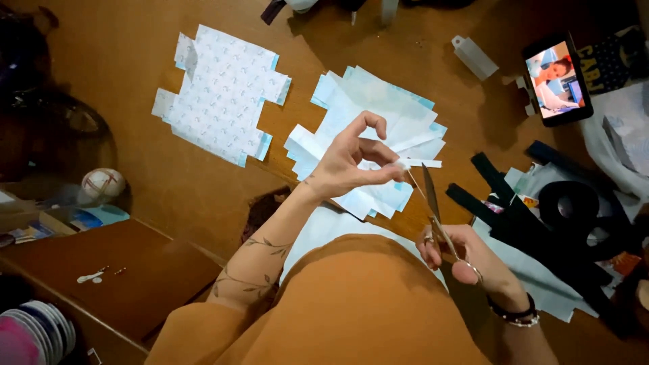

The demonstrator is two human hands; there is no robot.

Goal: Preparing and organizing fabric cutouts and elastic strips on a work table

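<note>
thin strip, light pinch

your left hand (348,159) has thumb and forefinger pressed together on the end of a narrow white strip (420,163); the other three fingers arch up and away, spread loose. the strip runs out to the right from that pinch, level and just past the fingertips, over the pile of pale blue sheets (368,128) lying beneath your hand.

your right hand (466,260) is closed through the loops of the scissors (433,203), thumb in one ring, fingers curled through the other. the blades point up toward the pinch and look nearly closed, tips just below the strip; i can't tell whether they touch it.

judging by how it sits, the strip is very light and limp, likely paper or thin non-woven cloth. it will bend or tear if you tug, and it could slip from dry fingertips. hold it near the end, flat between the pads, with just enough tension to keep it straight for the blade.

further out from your left fingers, well apart on the table (135,54), lies a second stack of patterned sheets (220,94). beyond your right hand sit black straps (514,209), and further up a phone (558,80) showing a video.
</note>
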